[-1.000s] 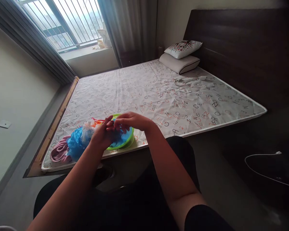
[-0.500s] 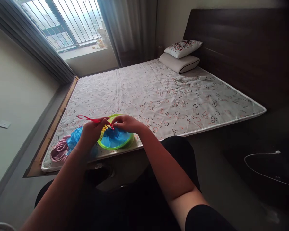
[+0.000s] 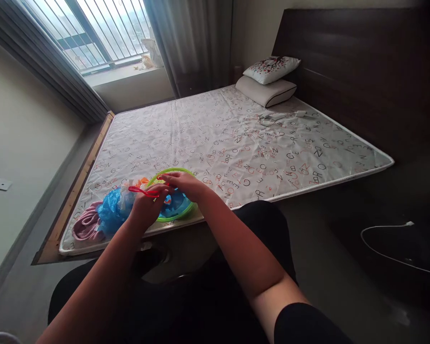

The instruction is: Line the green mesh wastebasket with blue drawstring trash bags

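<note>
A red strap or cord (image 3: 143,192) runs from my left hand (image 3: 148,205) as a loop pointing left. My left hand is closed round it. The fingers of my right hand (image 3: 186,185) pinch a red part of it close beside my left fingers. Both hands are above a round lime-green basket (image 3: 177,218) near the mattress edge. Blue material (image 3: 179,200) lies inside the basket, partly hidden by my hands. To the left is a crumpled blue plastic bag (image 3: 112,210), with an orange thing (image 3: 142,182) behind my left hand. A folded pink cloth (image 3: 88,222) lies beside the bag.
The letter-printed mattress (image 3: 208,138) lies on a wooden bed frame (image 3: 93,150). Two pillows (image 3: 267,88) are stacked near the dark headboard (image 3: 344,62). A white cable (image 3: 272,119) lies on the mattress, and another white cable (image 3: 376,229) is at the right.
My left hand has moved slightly right, closer to my right hand, and the red loop has shifted right and down with it. The orange thing has come into view behind my left hand.
</note>
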